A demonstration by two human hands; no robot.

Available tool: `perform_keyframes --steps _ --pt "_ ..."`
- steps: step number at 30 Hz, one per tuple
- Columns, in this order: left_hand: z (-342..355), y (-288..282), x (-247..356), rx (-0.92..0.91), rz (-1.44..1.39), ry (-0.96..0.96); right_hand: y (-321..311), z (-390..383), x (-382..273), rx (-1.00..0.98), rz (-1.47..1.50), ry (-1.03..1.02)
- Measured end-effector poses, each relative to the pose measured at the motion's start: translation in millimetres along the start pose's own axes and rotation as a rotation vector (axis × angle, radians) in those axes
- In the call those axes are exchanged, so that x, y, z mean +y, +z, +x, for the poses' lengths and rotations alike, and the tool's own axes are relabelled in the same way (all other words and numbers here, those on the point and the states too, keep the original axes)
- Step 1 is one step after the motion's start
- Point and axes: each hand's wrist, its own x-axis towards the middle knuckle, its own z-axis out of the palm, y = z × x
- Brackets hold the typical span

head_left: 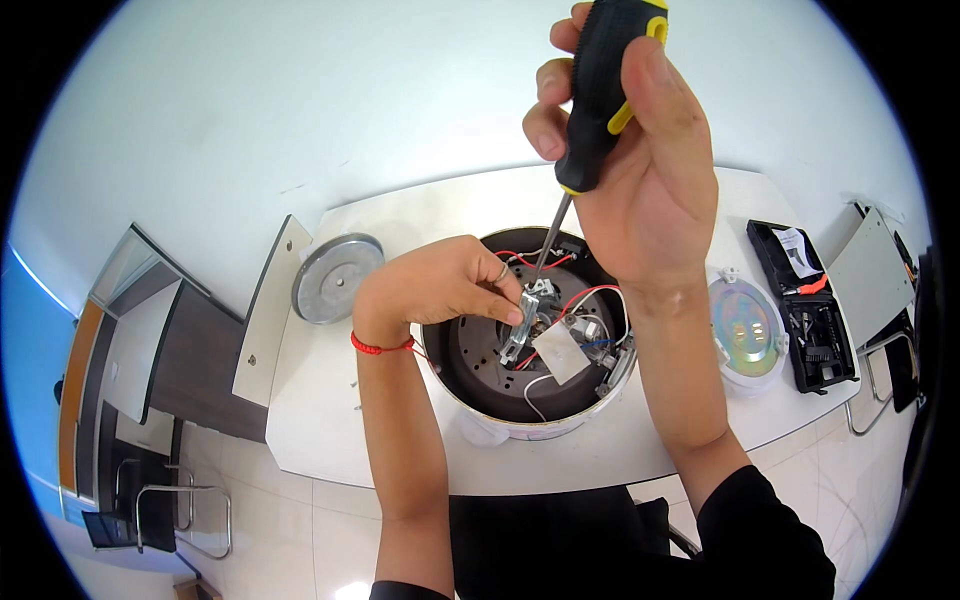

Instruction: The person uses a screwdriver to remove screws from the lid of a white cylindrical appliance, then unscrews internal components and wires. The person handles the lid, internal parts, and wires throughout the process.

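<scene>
At housing (500, 408) | bracket (528, 318) pinched in left grip (450, 280) | screwdriver (598, 95) in right grip (650, 195)

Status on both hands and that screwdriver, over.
Right hand gripping screwdriver, shaft pointing down into round housing. Left hand pinching metal bracket. Wires and flat white piece close beside bracket.
</scene>
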Motion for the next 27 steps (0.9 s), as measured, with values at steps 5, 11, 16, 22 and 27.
perform_keyframes --steps 5,11,16,22,27 --pt "1 -1 -4 0.062 0.065 0.035 -25 3 13 -0.112 -0.096 -0.033" --pt "0 0 -9 0.085 0.052 0.053 -23 0 10 -0.166 -0.125 -0.027" --pt "-12 28 -21 0.284 0.043 0.17 -20 0 4 -0.056 -0.267 -0.043" --pt "-26 49 -17 0.455 -0.008 0.206 -22 -3 -2 -0.068 -0.399 -0.075" --pt "-23 50 -27 0.53 0.293 0.339 -9 -5 -12 -0.096 -0.423 -0.073"
